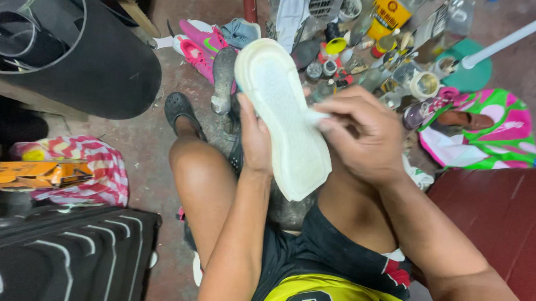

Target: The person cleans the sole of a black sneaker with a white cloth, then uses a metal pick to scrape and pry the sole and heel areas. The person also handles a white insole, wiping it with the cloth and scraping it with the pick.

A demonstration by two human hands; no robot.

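A white shoe [284, 114] is held sole up over my lap, its toe pointing away from me. My left hand [254, 139] grips its left edge near the middle. My right hand [362, 135] hovers over the sole's right side and pinches a small white piece [315, 116], a brush tip or cloth, pressed against the sole. My bare knees sit beneath the shoe, and a black sandal [180, 112] is on my left foot.
Pink sneakers [199, 46] and a grey shoe [224, 75] lie ahead on the concrete floor. Bottles, jars and cans [389, 51] crowd the upper right. A green and pink bag [487, 131] holds a brown shoe. A black suitcase [64, 264] stands at left, a dark red surface [508, 219] at right.
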